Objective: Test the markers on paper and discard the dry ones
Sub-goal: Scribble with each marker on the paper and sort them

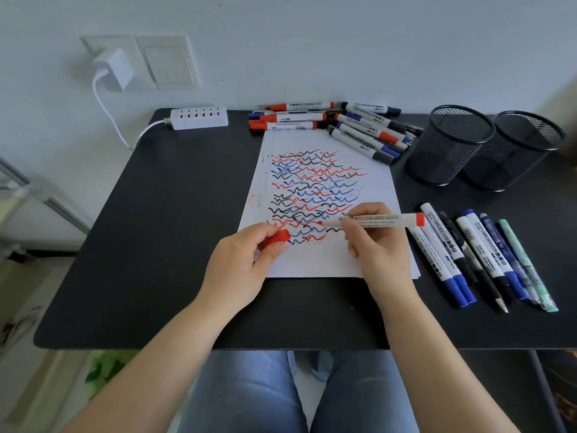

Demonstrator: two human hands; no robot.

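Charger (114, 68): a white block plugged into a wall socket at the far left, its smooth cable running down toward the table.
Power strip (199, 117): a white plastic bar lying on the far left part of the table.
Table (156, 229): matte black top with rounded corners.
Left hand (243, 264): fingers curled, pinching a red cap (278, 237) between thumb and fingertips at the near left edge of the paper.
Paper (315, 195): a thin stack of white sheets at mid-table, the top one covered in rows of red, blue and black squiggles.
Far markers (331, 123): a loose pile of white-barrelled whiteboard markers with red, blue and black caps, along the paper's far edge.
Red marker (374, 220): uncapped, white glossy barrel printed WHITEBOARD, red end plug pointing right, tip pointing left just above the lowest squiggles.
Right hand (377, 245): fingers wrapped round the red marker near its tip, heel on the paper.
Near pens (480, 257): blue markers, black pens and a pale green pen in a row to the right of the paper.
Mesh cups (480, 145): two black wire-mesh cylinders side by side, far right.
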